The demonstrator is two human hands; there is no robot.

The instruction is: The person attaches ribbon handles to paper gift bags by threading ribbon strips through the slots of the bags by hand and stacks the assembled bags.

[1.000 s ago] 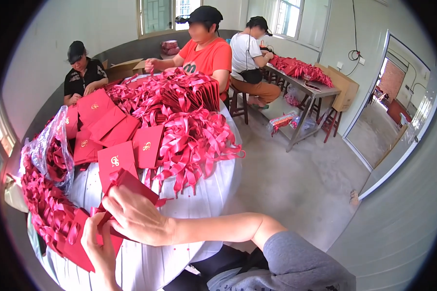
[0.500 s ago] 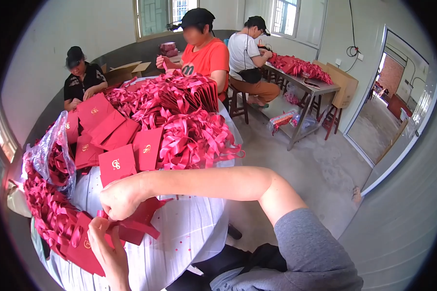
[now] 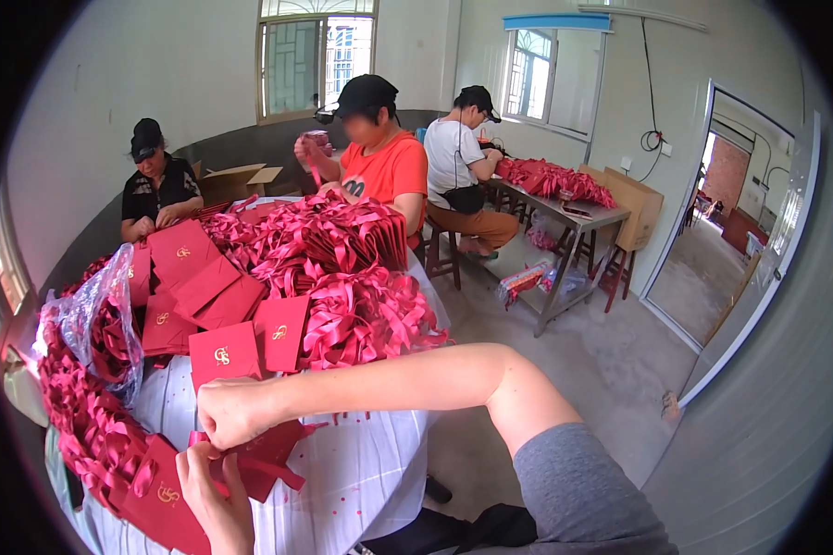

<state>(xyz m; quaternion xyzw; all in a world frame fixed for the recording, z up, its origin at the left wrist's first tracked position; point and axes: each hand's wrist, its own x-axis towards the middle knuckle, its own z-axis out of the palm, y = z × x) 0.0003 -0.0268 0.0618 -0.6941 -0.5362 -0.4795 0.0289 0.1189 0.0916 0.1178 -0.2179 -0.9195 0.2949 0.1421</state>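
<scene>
My right hand point(image 3: 235, 413) reaches across from the right, its fingers curled into a fist on a red ribbon point(image 3: 197, 437). Just below, my left hand point(image 3: 215, 488) pinches the same ribbon, with thumb and fingertips meeting near the right hand. The ribbon's end between the fingers is mostly hidden. Beneath the hands lies a small red paper bag point(image 3: 273, 453) with a loose ribbon end. Another red bag point(image 3: 165, 495) with a gold print rests left of my left hand. A flat red bag point(image 3: 224, 355) lies just beyond my right fist.
Piles of ribboned red bags point(image 3: 366, 310) cover the far side of the white-clothed round table point(image 3: 356, 490). Clear plastic wrap point(image 3: 93, 301) sits at the left. A co-worker in an orange shirt point(image 3: 384, 171) sits opposite; two others work further back. A metal table point(image 3: 565, 208) stands at the right.
My view has tilted up, so the scene sits lower. Both hands stay together at the ribbon with little visible change. The co-worker in orange has raised a hand holding a ribbon.
</scene>
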